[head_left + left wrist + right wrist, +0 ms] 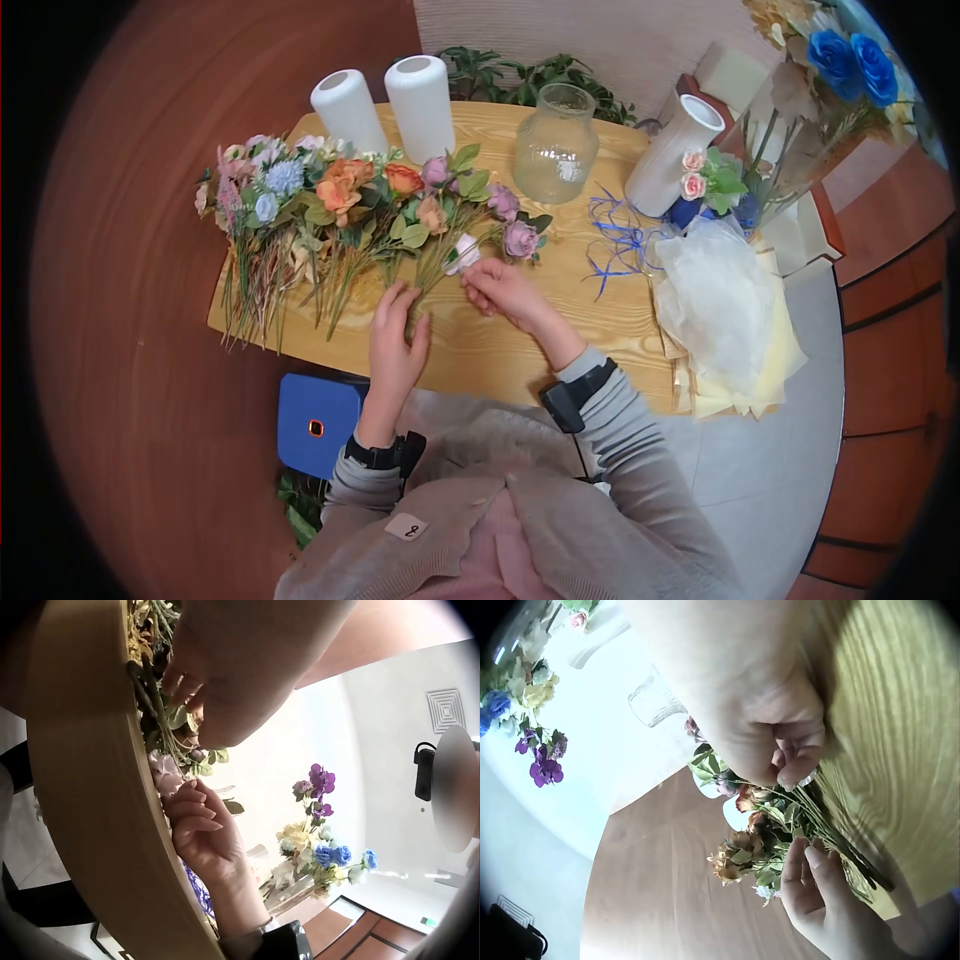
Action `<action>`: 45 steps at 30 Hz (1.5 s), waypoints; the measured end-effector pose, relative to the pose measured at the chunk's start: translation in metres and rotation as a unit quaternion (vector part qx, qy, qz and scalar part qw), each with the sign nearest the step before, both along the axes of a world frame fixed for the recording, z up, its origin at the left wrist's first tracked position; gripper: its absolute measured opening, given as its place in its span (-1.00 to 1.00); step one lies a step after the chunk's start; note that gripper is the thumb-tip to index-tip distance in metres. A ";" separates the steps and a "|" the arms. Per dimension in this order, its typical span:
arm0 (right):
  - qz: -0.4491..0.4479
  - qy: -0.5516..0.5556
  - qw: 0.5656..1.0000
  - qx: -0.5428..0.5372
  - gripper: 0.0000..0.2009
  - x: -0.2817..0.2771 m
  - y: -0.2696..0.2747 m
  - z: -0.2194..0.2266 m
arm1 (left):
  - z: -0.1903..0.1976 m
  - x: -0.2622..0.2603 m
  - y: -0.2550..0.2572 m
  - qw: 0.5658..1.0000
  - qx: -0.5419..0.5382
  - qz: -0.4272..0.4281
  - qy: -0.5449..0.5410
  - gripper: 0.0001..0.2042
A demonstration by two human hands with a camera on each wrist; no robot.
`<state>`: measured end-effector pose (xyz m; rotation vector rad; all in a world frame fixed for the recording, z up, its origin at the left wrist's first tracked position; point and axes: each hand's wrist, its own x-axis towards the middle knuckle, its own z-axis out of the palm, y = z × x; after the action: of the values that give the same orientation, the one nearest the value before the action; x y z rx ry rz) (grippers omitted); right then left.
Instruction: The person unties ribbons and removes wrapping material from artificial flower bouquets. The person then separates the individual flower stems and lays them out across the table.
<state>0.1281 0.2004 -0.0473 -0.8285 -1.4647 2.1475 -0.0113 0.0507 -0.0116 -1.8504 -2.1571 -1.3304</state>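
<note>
Artificial flowers lie in a row across the table, with orange blooms (340, 190), blue blooms (284, 178) and purple roses (520, 240). The right hand (510, 298) has curled fingers, and its thumb and fingertips pinch the edge of a pale lilac-white piece (463, 254), petal-like in the left wrist view (166, 774). Beside it, the left hand (394, 345) rests at the green stems (428, 285), fingers slightly bent and thumb apart. In the right wrist view the left hand (829, 900) is next to the stems (832, 832); whether it touches them cannot be told.
Two white vases (420, 105) and a glass vase (556, 150) stand at the back. Another white vase (672, 160) leans at the right, near blue ribbon (625, 240) and pale wrapping sheets (720, 305). A blue stool (318, 425) is below the table's left side.
</note>
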 end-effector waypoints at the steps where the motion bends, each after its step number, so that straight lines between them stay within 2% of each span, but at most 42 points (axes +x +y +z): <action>1: 0.009 0.000 1.000 0.002 -0.83 0.000 -0.001 0.001 | 0.000 0.003 0.001 1.000 0.009 -0.006 0.003 -0.72; 6: 0.026 -0.002 1.000 0.012 -0.81 0.001 -0.004 0.008 | -0.004 0.012 0.010 0.997 0.046 -0.033 -0.057 -0.77; 12: 0.119 -0.005 0.989 0.086 -0.81 0.016 -0.012 0.022 | -0.016 0.015 0.016 0.992 0.093 -0.032 -0.079 -0.82; 14: 0.167 0.021 0.977 0.131 -0.81 0.038 -0.019 0.049 | -0.015 0.013 0.015 0.990 0.116 -0.028 -0.069 -0.83; 16: 0.053 0.045 0.986 0.151 -0.80 0.064 -0.015 0.072 | -0.014 0.012 0.013 0.992 0.100 -0.023 -0.074 -0.87; 18: -0.115 0.048 0.976 0.179 -0.82 0.081 0.016 0.087 | -0.018 0.010 0.015 0.990 0.113 -0.030 -0.082 -0.86; 19: -0.257 0.035 0.945 0.200 -0.81 0.077 0.037 0.085 | -0.020 0.008 0.015 0.988 0.125 -0.034 -0.088 -0.85; 21: -0.379 -0.081 0.830 0.401 -0.54 0.069 0.079 0.078 | -0.019 0.007 0.012 0.988 0.120 -0.035 -0.095 -0.85; 22: -0.418 -0.124 0.756 0.489 -0.38 0.062 0.098 0.074 | -0.018 0.007 0.013 0.987 0.118 -0.034 -0.103 -0.85; 23: -0.417 -0.121 0.754 0.493 -0.38 0.056 0.115 0.067 | -0.018 0.006 0.014 0.987 0.122 -0.033 -0.103 -0.85; 25: -0.401 -0.235 0.649 0.603 -0.07 0.046 0.140 0.058 | -0.020 0.005 0.014 0.984 0.127 -0.030 -0.119 -0.86; 26: -0.400 -0.233 0.647 0.606 -0.07 0.042 0.148 0.056 | -0.020 0.005 0.014 0.984 0.130 -0.028 -0.119 -0.86; 28: -0.359 -0.211 0.685 0.598 0.03 0.036 0.158 0.056 | -0.020 0.004 0.014 0.986 0.123 -0.022 -0.114 -0.85; 31: -0.355 -0.201 0.707 0.577 0.05 0.033 0.163 0.056 | -0.020 0.003 0.015 0.982 0.128 -0.031 -0.132 -0.85; 35: -0.346 -0.198 0.694 0.600 0.04 0.029 0.178 0.053 | -0.019 0.002 0.015 0.985 0.113 -0.039 -0.121 -0.85; 37: -0.336 -0.197 0.698 0.601 0.03 0.027 0.181 0.052 | -0.019 0.006 0.015 0.981 0.114 -0.034 -0.155 -0.85; 40: -0.306 -0.183 0.704 0.614 -0.03 0.032 0.182 0.051 | -0.021 0.005 0.015 0.983 0.107 -0.033 -0.147 -0.85; 41: -0.310 -0.187 0.700 0.615 -0.03 0.036 0.172 0.064 | -0.021 0.006 0.015 0.982 0.109 -0.039 -0.149 -0.85; 43: -0.346 -0.194 0.661 0.637 -0.12 0.045 0.148 0.094 | -0.020 0.007 0.015 0.979 0.110 -0.034 -0.167 -0.86; 45: -0.428 -0.162 0.534 0.711 -0.19 0.075 0.135 0.129 | -0.018 0.007 0.016 0.979 0.111 -0.040 -0.165 -0.87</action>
<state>0.2032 0.3358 0.0822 -0.8536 -1.7276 -0.2302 -0.0042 0.0668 -0.0295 -1.7494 -1.9732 -1.9289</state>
